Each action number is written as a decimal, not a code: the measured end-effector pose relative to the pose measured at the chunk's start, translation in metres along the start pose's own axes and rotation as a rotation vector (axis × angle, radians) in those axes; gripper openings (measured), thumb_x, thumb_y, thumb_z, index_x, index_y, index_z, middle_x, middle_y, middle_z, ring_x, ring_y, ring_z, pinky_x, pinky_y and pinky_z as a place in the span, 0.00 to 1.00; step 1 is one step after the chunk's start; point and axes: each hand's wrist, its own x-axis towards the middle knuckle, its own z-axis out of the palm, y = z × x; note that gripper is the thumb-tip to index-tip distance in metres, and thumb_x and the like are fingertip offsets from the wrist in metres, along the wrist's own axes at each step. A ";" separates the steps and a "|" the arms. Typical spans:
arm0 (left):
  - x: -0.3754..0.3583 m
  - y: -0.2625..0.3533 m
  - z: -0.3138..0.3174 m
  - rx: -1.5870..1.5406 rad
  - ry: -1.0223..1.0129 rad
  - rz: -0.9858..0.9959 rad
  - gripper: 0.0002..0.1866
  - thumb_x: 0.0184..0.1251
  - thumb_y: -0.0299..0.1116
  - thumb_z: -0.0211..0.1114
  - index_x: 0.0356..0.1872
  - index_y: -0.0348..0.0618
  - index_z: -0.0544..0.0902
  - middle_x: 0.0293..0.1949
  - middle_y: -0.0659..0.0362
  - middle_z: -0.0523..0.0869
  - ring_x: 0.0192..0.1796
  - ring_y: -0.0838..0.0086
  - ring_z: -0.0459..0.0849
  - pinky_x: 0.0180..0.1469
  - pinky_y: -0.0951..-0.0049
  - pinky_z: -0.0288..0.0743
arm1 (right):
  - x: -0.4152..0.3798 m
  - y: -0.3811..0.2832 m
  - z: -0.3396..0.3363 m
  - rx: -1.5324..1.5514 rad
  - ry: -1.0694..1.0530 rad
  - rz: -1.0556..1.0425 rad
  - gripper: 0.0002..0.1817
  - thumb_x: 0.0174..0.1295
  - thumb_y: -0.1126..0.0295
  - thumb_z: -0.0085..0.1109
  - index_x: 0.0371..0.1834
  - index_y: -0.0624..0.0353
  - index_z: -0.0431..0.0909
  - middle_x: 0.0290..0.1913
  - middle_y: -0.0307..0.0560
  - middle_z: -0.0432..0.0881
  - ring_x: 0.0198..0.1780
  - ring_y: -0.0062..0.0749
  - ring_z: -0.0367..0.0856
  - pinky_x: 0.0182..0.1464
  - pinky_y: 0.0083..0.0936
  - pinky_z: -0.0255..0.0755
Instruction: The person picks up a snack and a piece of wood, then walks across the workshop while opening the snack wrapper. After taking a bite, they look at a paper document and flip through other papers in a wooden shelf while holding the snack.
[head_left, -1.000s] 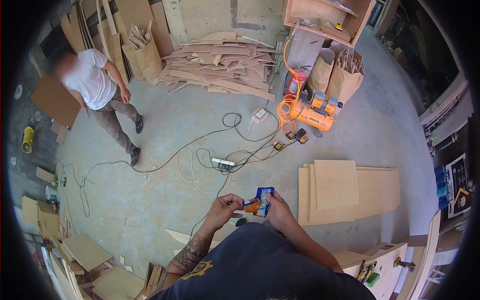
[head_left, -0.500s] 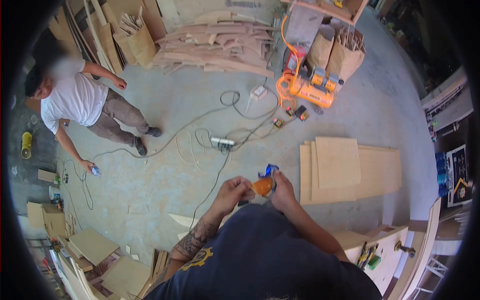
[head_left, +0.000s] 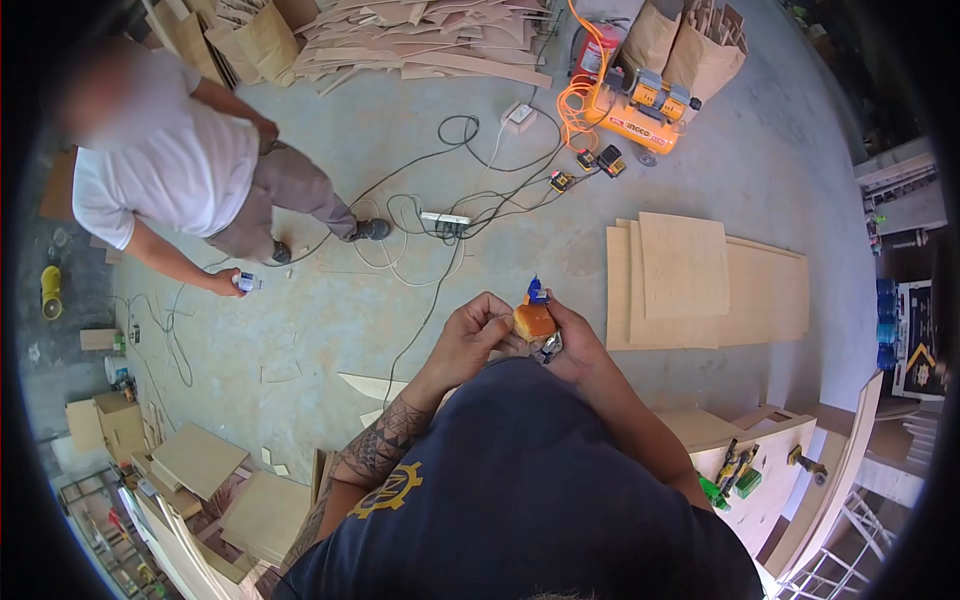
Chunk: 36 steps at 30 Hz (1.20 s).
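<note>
A small golden-brown bread bun (head_left: 535, 320) with a pale side is held in front of my chest, between both hands. My right hand (head_left: 577, 342) is closed round its right side, together with a torn wrapper (head_left: 538, 291) that shows blue above the bun and silver below it. My left hand (head_left: 478, 337) has its fingers curled, with thumb and fingertips pinching the bun's left edge. Part of the wrapper is hidden behind the bun and the right fingers.
A person (head_left: 165, 160) in a white shirt stands at the left, holding a small clear bottle (head_left: 247, 282). Cables and a power strip (head_left: 445, 222) lie on the floor. An orange air compressor (head_left: 635, 120) stands beyond, and stacked plywood sheets (head_left: 683, 270) lie at right.
The bun has turned, showing its browned top and pale side. The other person has stepped nearer, towards the right. My view has tipped, shifting the floor things upward.
</note>
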 end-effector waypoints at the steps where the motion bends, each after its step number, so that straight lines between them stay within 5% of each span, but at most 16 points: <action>1: -0.001 0.001 0.001 -0.003 0.008 0.006 0.06 0.84 0.29 0.59 0.50 0.37 0.77 0.44 0.57 0.88 0.41 0.76 0.91 0.44 0.74 0.89 | 0.001 -0.001 0.003 -0.001 -0.002 -0.017 0.24 0.86 0.53 0.43 0.63 0.62 0.78 0.52 0.48 0.87 0.50 0.32 0.88 0.53 0.34 0.84; 8: -0.013 0.015 -0.001 -0.027 0.191 0.118 0.08 0.82 0.27 0.60 0.55 0.37 0.75 0.45 0.57 0.86 0.44 0.77 0.89 0.44 0.75 0.89 | 0.009 -0.008 0.038 -0.327 0.242 -0.274 0.16 0.86 0.60 0.46 0.63 0.59 0.75 0.55 0.45 0.85 0.55 0.31 0.86 0.58 0.35 0.82; 17: -0.031 0.002 -0.021 -0.163 0.301 0.077 0.14 0.78 0.23 0.63 0.59 0.43 0.74 0.46 0.61 0.84 0.48 0.77 0.88 0.49 0.72 0.90 | 0.019 -0.014 0.034 -0.540 -0.015 -0.237 0.14 0.82 0.69 0.54 0.65 0.58 0.71 0.59 0.43 0.81 0.62 0.30 0.82 0.62 0.35 0.79; 19: -0.032 -0.009 -0.024 -0.170 0.217 0.149 0.13 0.79 0.24 0.64 0.59 0.46 0.75 0.48 0.61 0.86 0.50 0.77 0.88 0.53 0.71 0.90 | 0.020 -0.021 0.038 -0.566 -0.076 -0.123 0.16 0.82 0.70 0.53 0.68 0.58 0.70 0.62 0.44 0.81 0.63 0.32 0.82 0.63 0.37 0.79; 24: -0.045 -0.021 -0.016 -0.233 0.395 0.247 0.09 0.77 0.22 0.64 0.54 0.38 0.79 0.47 0.60 0.86 0.48 0.78 0.88 0.53 0.74 0.89 | 0.029 -0.027 0.024 -0.481 -0.147 0.261 0.30 0.80 0.71 0.55 0.82 0.55 0.60 0.71 0.45 0.76 0.68 0.37 0.79 0.66 0.41 0.78; 28: -0.065 -0.014 -0.005 -0.213 0.448 0.236 0.10 0.78 0.22 0.63 0.56 0.34 0.82 0.52 0.58 0.87 0.52 0.78 0.88 0.56 0.75 0.88 | 0.043 -0.025 0.007 -0.407 -0.213 0.477 0.34 0.78 0.69 0.58 0.84 0.53 0.58 0.72 0.45 0.75 0.69 0.37 0.78 0.65 0.43 0.78; 32: -0.079 -0.011 0.009 -0.279 0.551 0.239 0.10 0.78 0.22 0.63 0.55 0.34 0.82 0.52 0.58 0.87 0.52 0.77 0.88 0.56 0.75 0.88 | 0.047 -0.021 0.030 -0.351 -0.302 0.592 0.35 0.76 0.67 0.61 0.83 0.55 0.58 0.70 0.48 0.76 0.66 0.38 0.80 0.62 0.42 0.79; 36: -0.087 -0.023 0.016 -0.328 0.685 0.294 0.07 0.78 0.23 0.65 0.52 0.37 0.82 0.49 0.60 0.88 0.50 0.77 0.89 0.54 0.74 0.88 | 0.059 -0.012 0.032 -0.287 -0.325 0.611 0.25 0.74 0.64 0.64 0.70 0.60 0.72 0.64 0.48 0.83 0.63 0.39 0.83 0.62 0.40 0.80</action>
